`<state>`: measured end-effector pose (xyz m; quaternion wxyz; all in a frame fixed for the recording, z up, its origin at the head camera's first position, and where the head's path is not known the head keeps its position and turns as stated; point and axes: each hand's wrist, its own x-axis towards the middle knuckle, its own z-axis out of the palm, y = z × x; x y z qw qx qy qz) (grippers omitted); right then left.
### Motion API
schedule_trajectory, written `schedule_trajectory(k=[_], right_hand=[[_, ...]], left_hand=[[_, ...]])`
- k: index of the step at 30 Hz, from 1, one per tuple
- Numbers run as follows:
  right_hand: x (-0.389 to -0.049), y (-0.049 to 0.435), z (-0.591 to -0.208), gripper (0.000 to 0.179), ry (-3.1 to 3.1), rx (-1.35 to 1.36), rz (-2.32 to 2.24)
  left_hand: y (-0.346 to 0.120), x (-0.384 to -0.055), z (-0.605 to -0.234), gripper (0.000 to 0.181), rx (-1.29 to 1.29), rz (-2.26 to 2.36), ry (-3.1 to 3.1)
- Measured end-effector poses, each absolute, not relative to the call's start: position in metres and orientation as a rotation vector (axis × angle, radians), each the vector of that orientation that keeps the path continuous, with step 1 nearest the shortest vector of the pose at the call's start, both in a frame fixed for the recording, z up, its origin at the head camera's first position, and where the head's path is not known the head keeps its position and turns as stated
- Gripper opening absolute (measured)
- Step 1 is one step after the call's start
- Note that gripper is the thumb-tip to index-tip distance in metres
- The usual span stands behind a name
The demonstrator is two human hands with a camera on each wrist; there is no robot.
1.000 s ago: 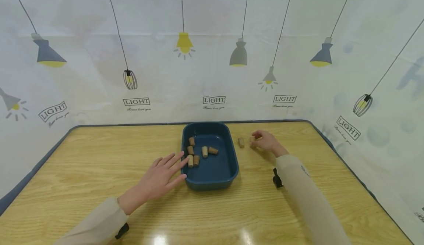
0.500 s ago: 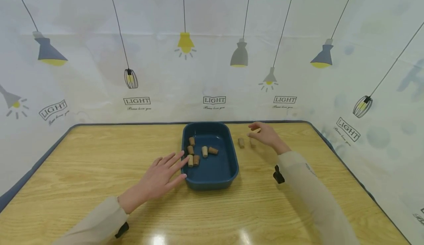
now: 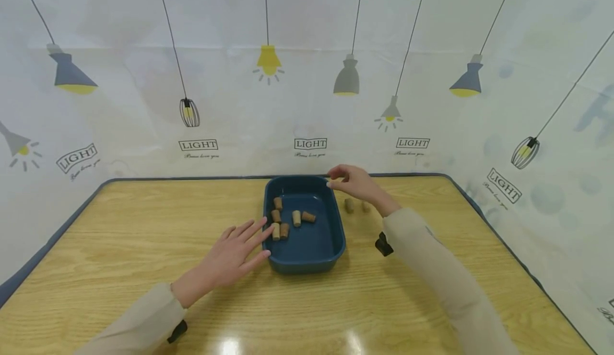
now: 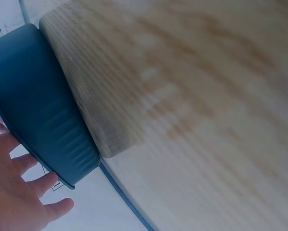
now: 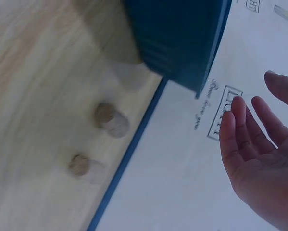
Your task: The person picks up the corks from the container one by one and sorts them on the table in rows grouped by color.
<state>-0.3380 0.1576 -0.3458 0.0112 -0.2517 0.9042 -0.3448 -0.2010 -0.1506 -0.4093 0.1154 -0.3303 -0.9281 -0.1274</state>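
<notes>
Beside blue tub (image 3: 307, 267), two corks (image 3: 349, 206); wall (image 3: 220, 78) behind.

Six corks (image 3: 297, 218) down in the tray (image 3: 304, 266) on the surface (image 3: 158, 222), two more corks (image 3: 349, 206) right of it, perhaps standing!

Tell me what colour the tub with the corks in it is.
The tub is dark blue, seen best in the head view.

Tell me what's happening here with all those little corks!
A person has both hands by a blue tub. The left hand is at its left edge, fingers spread. The right hand is near its far right corner, holding nothing. Six corks are in the tub, and two more are on the table to its right.
</notes>
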Motion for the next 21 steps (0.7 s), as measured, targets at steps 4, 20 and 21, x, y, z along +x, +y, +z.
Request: schedule_trajectory(k=[4,20,21], right_hand=[[-0.338,0.139,-0.332,0.036,2.78,-0.836,-1.004],[-0.346,0.079,-0.317,0.045,2.569,-0.706,-0.891],[-0.346,0.077,-0.319,0.044,2.556,-0.704,-0.908]], left_hand=[[-0.151,-0.201,-0.409,0.054,-0.965,-0.372,-2.735],[-0.151,-0.203,-0.408,0.054,-0.958,-0.35,-2.761],[-0.151,-0.203,-0.408,0.054,-0.958,-0.351,-2.761]])
